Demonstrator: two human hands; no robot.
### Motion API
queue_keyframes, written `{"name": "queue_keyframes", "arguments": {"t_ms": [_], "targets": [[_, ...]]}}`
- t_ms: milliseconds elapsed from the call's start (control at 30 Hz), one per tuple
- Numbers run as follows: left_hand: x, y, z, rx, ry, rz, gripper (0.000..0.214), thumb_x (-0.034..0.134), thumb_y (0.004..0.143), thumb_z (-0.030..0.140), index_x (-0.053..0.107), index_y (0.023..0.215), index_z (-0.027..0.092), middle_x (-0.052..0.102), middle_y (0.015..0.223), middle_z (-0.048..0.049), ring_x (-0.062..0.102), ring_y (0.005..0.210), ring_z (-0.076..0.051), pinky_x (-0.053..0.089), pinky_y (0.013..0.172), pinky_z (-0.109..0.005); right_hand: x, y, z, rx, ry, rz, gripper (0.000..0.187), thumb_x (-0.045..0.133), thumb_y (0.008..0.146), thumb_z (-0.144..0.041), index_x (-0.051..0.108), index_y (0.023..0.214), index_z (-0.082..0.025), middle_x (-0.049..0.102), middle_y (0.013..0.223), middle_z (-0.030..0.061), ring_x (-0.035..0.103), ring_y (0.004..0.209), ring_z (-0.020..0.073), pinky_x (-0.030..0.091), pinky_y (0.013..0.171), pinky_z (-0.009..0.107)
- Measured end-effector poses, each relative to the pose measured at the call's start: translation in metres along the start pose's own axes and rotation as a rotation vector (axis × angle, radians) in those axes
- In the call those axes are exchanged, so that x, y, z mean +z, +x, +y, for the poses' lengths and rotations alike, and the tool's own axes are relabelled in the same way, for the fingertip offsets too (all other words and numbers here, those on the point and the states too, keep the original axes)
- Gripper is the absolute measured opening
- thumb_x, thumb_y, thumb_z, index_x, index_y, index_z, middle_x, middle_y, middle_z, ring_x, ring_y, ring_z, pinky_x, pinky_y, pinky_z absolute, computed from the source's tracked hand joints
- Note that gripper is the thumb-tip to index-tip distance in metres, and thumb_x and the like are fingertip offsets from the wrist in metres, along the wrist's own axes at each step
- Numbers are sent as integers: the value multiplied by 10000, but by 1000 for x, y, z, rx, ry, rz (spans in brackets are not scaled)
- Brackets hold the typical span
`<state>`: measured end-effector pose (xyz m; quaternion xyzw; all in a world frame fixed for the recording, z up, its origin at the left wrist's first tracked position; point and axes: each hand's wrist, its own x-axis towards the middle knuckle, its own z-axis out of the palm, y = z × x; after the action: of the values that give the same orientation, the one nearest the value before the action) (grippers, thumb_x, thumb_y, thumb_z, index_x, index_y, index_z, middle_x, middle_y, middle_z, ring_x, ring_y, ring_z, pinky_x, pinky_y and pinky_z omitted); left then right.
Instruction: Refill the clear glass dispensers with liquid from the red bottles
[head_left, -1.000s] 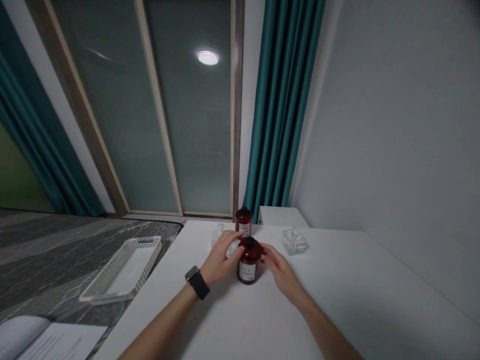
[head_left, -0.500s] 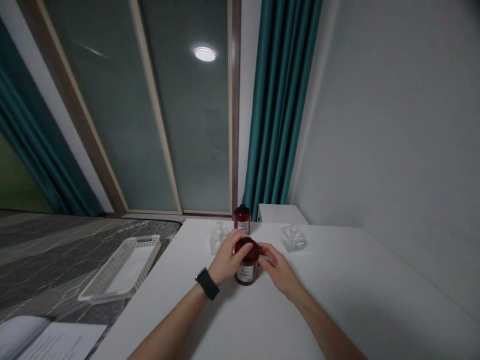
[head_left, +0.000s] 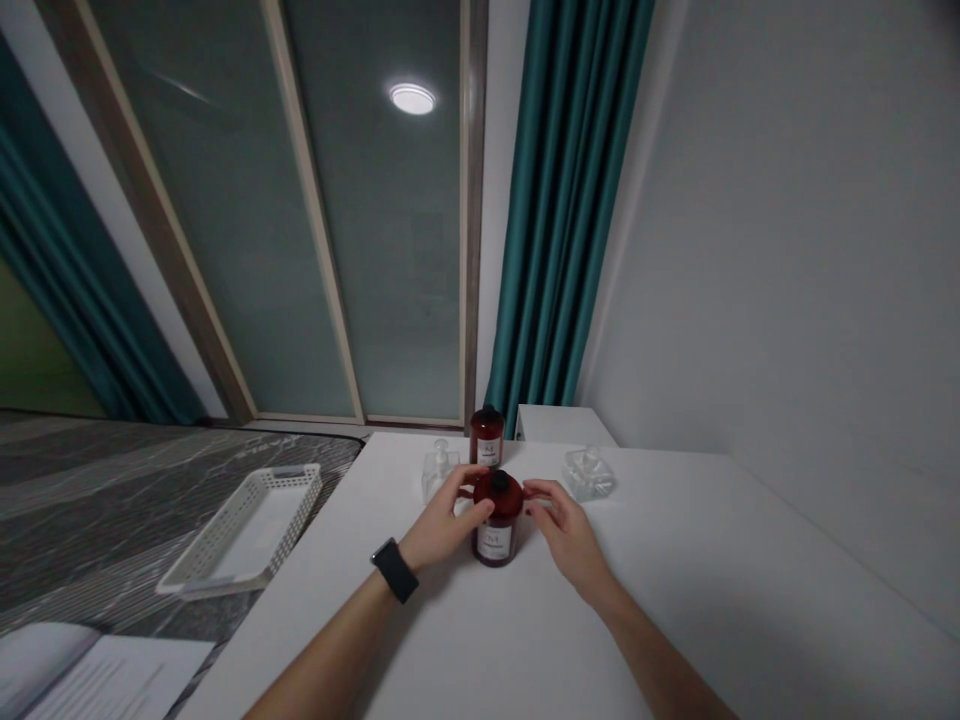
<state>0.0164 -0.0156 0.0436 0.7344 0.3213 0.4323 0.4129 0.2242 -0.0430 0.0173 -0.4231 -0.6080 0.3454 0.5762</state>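
Note:
A dark red bottle (head_left: 496, 540) with a black cap and a white label stands upright on the white table. My left hand (head_left: 442, 515), with a black watch on its wrist, is at the bottle's left side. Its thumb lies against the bottle's shoulder and its fingers reach behind, thumb and fingers apart. Close by the right side is my right hand (head_left: 566, 535), fingers curved and apart, holding nothing; whether its fingertips touch the bottle I cannot tell. Behind stands a similar red bottle (head_left: 487, 435). Two clear pump bottles, a left one (head_left: 439, 465) and a right one (head_left: 590, 473), flank them.
The white table (head_left: 495, 660) runs to a wall on the right. On the patterned surface at left lie a white perforated basket (head_left: 180, 580) and an open book (head_left: 120, 680). A white cabinet (head_left: 562, 425) and teal curtain (head_left: 562, 250) stand beyond the table.
My left hand has slid left and loosened from the bottle's top, so the black cap now shows. My right hand has shifted slightly right. The bottle still stands upright.

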Motion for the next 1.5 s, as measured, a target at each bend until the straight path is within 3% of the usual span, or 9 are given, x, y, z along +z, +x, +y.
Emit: {"name": "queue_keyframes", "arguments": {"t_ms": [100,233,400,800,1000,1167,1333,1500], "targets": [[3,0,-3,-35,-30,-5,420,604,884,378,507,1245,187,579,1262,-135,571,1127,-279,454,949,-439,-2,1,-5,-113,-84,95,209,532,915,-295,692,1029,-224,664,993,65,632,954,216,521,840,356],[18,-2,-2,-29,-33,27,422,613,872,351,498,1246,193,570,1272,-128,560,1148,-286,449,954,-446,0,0,-18,-210,-92,114,251,476,957,-299,681,1092,-243,637,940,45,612,932,199,493,875,339],[30,-6,4,-8,-37,93,406,635,853,300,492,1221,203,575,1227,-108,569,1115,-267,459,951,-429,4,-3,-26,-185,-21,68,281,475,964,-314,611,1202,-250,635,1019,47,614,985,199,484,923,336],[27,-7,12,110,35,99,269,625,858,235,564,1119,212,542,1123,-77,560,1043,-232,486,900,-384,11,-6,-24,-113,33,-2,325,485,964,-318,542,1280,-264,591,1309,73,552,1226,219,413,1078,392],[25,-6,17,241,134,152,200,640,860,218,600,1056,214,564,1109,-83,532,1092,-251,435,962,-417,8,-5,-24,-122,19,68,327,494,951,-321,552,1266,-255,629,1135,72,613,1084,224,461,1013,405],[25,-6,19,276,159,174,134,656,850,189,617,976,214,606,1065,-78,555,1055,-251,429,952,-417,8,-5,-23,-93,43,9,322,479,964,-314,544,1276,-267,617,1261,81,579,1191,231,425,1064,415],[24,-5,17,285,141,164,107,671,847,215,625,944,211,621,1073,-81,570,1052,-253,441,941,-412,8,-2,-26,-101,55,46,317,490,951,-331,548,1252,-249,649,1134,72,644,1024,210,515,922,360],[25,-5,17,274,152,172,149,672,841,206,624,983,205,623,1067,-83,564,1047,-252,442,942,-413,10,-2,-25,-88,70,-19,324,483,963,-332,533,1273,-250,635,1255,87,593,1190,222,431,1064,393]]}}
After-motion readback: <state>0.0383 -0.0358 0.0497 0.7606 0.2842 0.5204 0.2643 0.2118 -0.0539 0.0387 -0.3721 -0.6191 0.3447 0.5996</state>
